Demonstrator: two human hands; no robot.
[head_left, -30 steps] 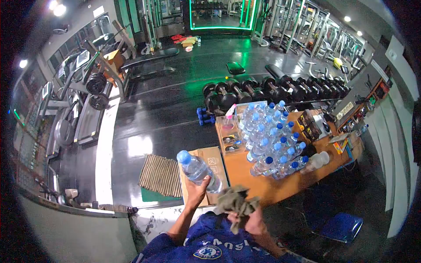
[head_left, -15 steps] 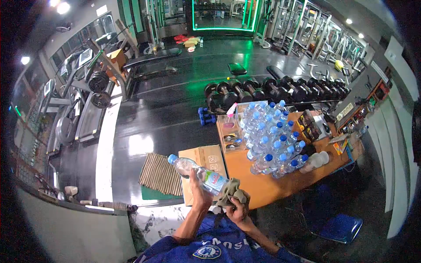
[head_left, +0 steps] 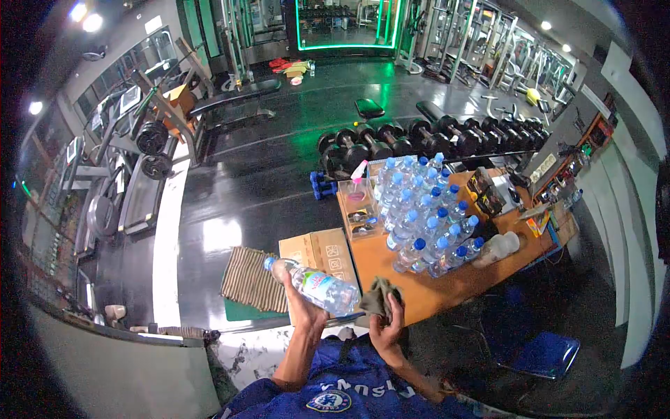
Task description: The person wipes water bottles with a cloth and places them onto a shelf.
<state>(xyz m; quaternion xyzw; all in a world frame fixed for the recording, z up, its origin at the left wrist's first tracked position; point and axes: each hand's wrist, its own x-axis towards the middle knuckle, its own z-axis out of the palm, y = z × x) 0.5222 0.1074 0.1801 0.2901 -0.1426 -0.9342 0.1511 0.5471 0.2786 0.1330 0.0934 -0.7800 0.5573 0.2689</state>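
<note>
My left hand (head_left: 305, 307) is closed around a clear plastic water bottle (head_left: 322, 290) with a blue cap and a coloured label. The bottle lies tilted, its cap toward the upper left and its base toward the right. In my right hand (head_left: 388, 331) is a crumpled olive cloth (head_left: 380, 297), gripped beside the bottle's base. Whether the cloth touches the base I cannot tell. Many similar bottles (head_left: 427, 216) with blue caps stand grouped upright on the orange table (head_left: 391, 293) beyond my hands.
A cardboard box (head_left: 321, 255) and a striped folded mat (head_left: 255, 279) lie near the bottle. A clear organizer (head_left: 357, 209) stands left of the bottle group. Cloudy containers (head_left: 497, 249) are at its right. A blue chair (head_left: 548, 355) is lower right; a dumbbell rack (head_left: 433, 140) lies beyond.
The bottle has turned in my left hand so its label faces differently. My right hand and the cloth have moved slightly right, off the bottle's side. The whole view has shifted a little.
</note>
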